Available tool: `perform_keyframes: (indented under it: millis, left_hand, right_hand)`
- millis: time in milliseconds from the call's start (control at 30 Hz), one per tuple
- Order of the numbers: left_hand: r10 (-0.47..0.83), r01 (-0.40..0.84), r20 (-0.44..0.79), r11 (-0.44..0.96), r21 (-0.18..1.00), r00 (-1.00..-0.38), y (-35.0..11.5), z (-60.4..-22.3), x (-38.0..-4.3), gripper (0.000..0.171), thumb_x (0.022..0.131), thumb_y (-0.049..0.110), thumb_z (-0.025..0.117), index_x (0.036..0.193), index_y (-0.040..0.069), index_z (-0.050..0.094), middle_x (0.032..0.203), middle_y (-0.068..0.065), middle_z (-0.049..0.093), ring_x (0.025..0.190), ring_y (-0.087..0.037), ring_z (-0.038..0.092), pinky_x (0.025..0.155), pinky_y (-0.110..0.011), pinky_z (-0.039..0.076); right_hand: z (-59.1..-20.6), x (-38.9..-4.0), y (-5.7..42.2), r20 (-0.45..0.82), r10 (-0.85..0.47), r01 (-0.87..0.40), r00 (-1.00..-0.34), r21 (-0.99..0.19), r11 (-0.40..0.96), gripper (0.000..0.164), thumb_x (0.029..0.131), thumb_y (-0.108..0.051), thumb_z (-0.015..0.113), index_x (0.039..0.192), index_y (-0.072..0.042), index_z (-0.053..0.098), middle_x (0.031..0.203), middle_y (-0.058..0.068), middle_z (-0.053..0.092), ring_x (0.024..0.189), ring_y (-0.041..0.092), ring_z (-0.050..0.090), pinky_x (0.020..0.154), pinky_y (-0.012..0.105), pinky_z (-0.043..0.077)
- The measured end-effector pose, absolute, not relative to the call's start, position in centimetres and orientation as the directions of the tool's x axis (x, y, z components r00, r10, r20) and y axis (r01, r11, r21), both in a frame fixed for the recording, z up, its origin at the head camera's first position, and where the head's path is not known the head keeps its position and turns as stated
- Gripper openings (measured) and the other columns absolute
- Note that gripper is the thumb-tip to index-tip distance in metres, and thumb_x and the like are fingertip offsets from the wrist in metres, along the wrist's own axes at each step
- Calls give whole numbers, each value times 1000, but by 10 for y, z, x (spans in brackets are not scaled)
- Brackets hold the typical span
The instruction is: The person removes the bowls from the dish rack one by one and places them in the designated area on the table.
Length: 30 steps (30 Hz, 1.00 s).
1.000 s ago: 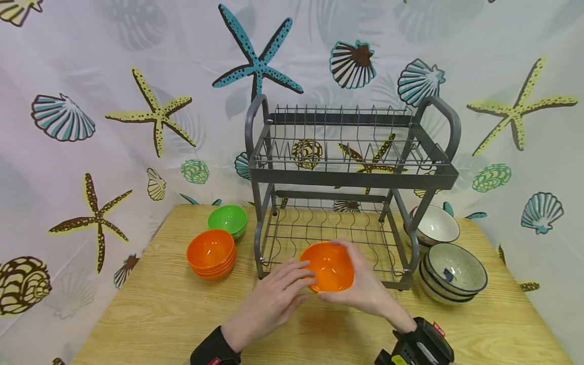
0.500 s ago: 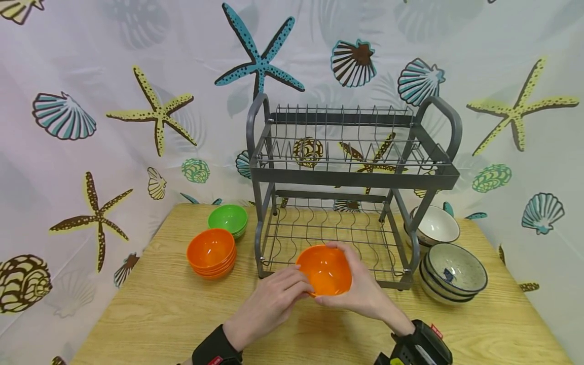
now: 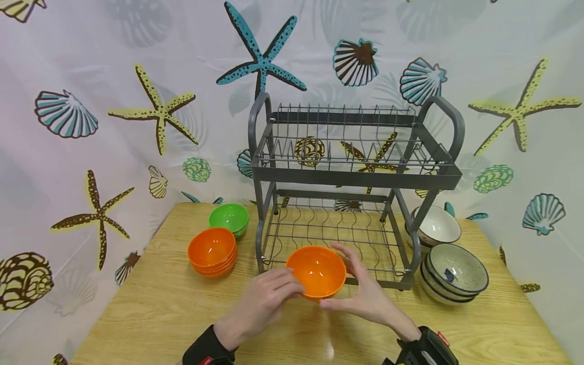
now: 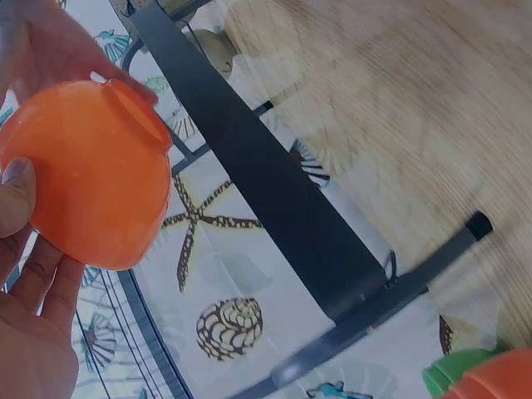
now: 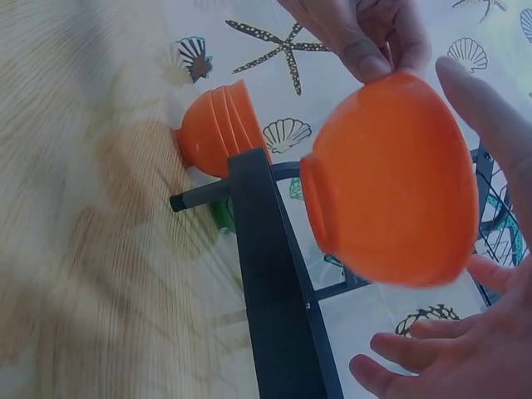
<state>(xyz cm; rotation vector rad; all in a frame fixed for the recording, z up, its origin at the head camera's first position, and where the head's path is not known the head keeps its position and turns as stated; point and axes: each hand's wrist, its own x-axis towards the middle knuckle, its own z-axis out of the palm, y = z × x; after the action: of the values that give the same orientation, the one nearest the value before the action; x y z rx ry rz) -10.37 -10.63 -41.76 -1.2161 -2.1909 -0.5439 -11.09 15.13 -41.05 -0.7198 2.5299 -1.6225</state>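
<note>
An orange bowl (image 3: 316, 271) is held up in front of the dish rack (image 3: 356, 177), its inside facing up and toward me. My left hand (image 3: 261, 300) pinches the bowl's left rim; in the left wrist view its thumb lies on the orange outer wall (image 4: 100, 174). On the other side is my right hand (image 3: 367, 294), fingers and thumb spread around the bowl's right edge without gripping it. The right wrist view shows the spread right fingers (image 5: 416, 353) beside the bowl's rim, and the left fingertips pinching the far edge.
Left of the rack stand a stack of orange bowls (image 3: 212, 251) and, behind it, stacked green bowls (image 3: 229, 218). To its right are stacked grey patterned bowls (image 3: 458, 268) and white bowls (image 3: 437, 225). All stand on a wooden table (image 3: 150, 304) before a seashell-print cloth.
The bowl has shifted left and slightly down. My left hand has gone from resting loosely at its side to pinching the rim, and my right hand has loosened its grip.
</note>
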Motion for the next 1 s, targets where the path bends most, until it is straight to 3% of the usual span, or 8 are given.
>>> perform_keyframes:
  millis: [100, 267, 367, 467, 567, 767, 1000]
  left_hand:
    - [608, 852, 658, 514, 99, -444, -113, -416, -104, 23, 78, 2, 81, 95, 15, 72, 98, 7, 74, 101, -12, 69, 97, -27, 58]
    - [576, 839, 679, 533, 111, -455, -127, -412, -104, 24, 77, 1, 82, 95, 14, 72, 96, 6, 74, 97, -11, 68, 95, -26, 58]
    - [551, 830, 695, 546, 118, -462, -136, -411, -104, 17, 83, 5, 79, 96, 13, 72, 94, 6, 72, 93, -11, 67, 88, -25, 59]
    - [524, 819, 714, 561, 121, -464, -147, -410, -105, 9, 90, 9, 74, 97, 13, 71, 93, 5, 71, 89, -11, 66, 84, -25, 59]
    - [496, 799, 726, 588, 122, -476, -158, -408, -107, 4, 95, 14, 69, 98, 13, 71, 93, 5, 71, 88, -11, 65, 82, -26, 59]
    - [435, 744, 735, 654, 140, -521, -182, -405, -110, 14, 87, 3, 75, 98, 11, 72, 92, 3, 71, 87, -12, 66, 81, -28, 59]
    - [364, 664, 751, 736, 132, -551, -205, -407, -116, 28, 73, -7, 82, 96, 7, 73, 89, 0, 71, 83, -15, 66, 76, -35, 61]
  right_hand:
    - [-414, -111, 157, 230, -379, -369, -896, -861, 351, 99, 76, -19, 88, 155, -17, 28, 160, 22, 35, 142, 48, 42, 108, 68, 42]
    - [-420, -111, 167, 291, -335, -407, -896, -840, 359, 92, 79, -12, 85, 154, -15, 32, 160, 20, 36, 143, 41, 41, 113, 41, 47]
    - [-424, -110, 173, 309, -310, -409, -899, -846, 342, 84, 82, -9, 82, 153, -16, 36, 158, 19, 40, 142, 24, 46, 111, 26, 47]
    - [-426, -108, 179, 314, -288, -401, -905, -857, 324, 75, 86, -8, 78, 150, -15, 41, 156, 17, 44, 137, 2, 47, 109, 20, 47]
    - [-428, -106, 185, 328, -274, -406, -904, -860, 308, 61, 90, -6, 73, 145, -9, 47, 150, 9, 50, 131, -9, 47, 107, 18, 48]
    - [-434, -105, 198, 379, -269, -450, -885, -844, 291, 37, 95, 0, 64, 131, 2, 57, 133, -24, 57, 122, -8, 55, 102, 13, 49]
    - [-438, -103, 212, 428, -263, -489, -865, -838, 244, 28, 95, 7, 59, 123, 10, 60, 129, -21, 63, 118, -7, 60, 102, 9, 47]
